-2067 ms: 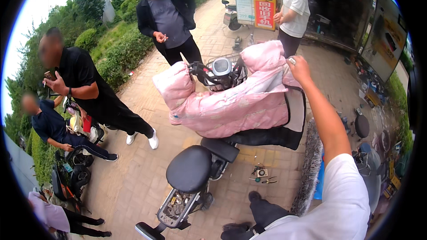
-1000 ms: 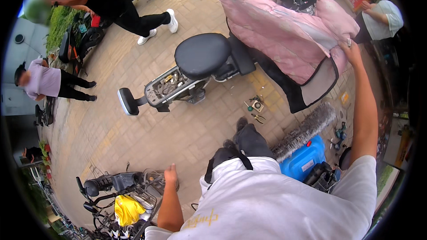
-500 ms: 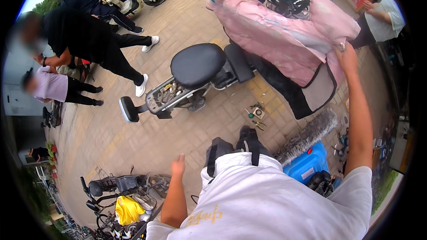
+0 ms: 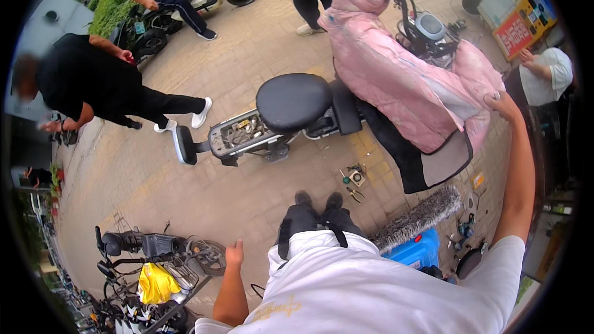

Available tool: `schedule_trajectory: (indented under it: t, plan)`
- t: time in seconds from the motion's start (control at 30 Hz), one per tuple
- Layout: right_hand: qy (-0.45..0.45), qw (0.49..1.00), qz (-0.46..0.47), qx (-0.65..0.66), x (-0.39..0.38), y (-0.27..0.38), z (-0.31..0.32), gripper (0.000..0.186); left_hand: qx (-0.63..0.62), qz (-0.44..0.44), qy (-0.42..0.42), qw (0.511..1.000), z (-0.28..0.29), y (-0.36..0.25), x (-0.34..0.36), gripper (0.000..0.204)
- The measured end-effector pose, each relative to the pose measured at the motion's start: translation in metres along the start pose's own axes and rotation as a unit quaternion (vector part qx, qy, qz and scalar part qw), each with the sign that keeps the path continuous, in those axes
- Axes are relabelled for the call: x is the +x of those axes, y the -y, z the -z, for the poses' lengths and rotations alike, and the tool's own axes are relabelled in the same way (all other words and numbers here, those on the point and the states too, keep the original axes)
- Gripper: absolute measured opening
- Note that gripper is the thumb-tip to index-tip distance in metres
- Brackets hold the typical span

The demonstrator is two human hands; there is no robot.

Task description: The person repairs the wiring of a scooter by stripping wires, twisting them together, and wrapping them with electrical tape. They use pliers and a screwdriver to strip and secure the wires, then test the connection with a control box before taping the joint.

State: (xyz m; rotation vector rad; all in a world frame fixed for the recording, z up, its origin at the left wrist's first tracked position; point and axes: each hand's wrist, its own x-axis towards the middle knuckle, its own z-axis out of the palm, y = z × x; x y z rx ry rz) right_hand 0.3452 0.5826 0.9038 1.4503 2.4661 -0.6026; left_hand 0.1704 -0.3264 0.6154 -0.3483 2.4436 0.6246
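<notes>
At the right, my right hand (image 4: 500,104) is closed on the edge of a pink quilted scooter wind cover (image 4: 402,68), which drapes over the front of an electric scooter. The cover's lower part shows a grey panel with black trim. The scooter's black seat (image 4: 294,102) is in the middle, and behind it the rear frame (image 4: 238,133) lies uncovered, with wiring inside. My left hand (image 4: 234,255) hangs low on the left, touching nothing, its fingers loosely extended. It is nearest to a parked bike (image 4: 154,244) carrying a yellow bag.
Pliers (image 4: 354,195) and a small boxy part (image 4: 357,177) lie on the paving beside the scooter. By my right side are a blue container (image 4: 414,250) and a grey fluffy duster (image 4: 421,216). Several people stand around, one in black (image 4: 93,80) at the left.
My view has shifted, and more of the scooter's front shows. My right hand keeps hold of the cover, now lower in view. The person in black has moved, and another person's legs appear behind the scooter.
</notes>
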Motion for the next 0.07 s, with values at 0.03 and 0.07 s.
schedule_trajectory:
  t: [0.03,0.07]
  plan:
    - [0.109,0.993,-0.03,0.035,-0.003,0.035,0.001,0.066,-0.013,0.031,-0.009,0.999,0.01,-0.005,-0.013,0.049]
    - [0.118,0.993,0.01,0.031,0.018,0.081,-0.007,0.066,-0.031,0.055,-0.02,0.998,0.016,-0.006,-0.025,0.049]
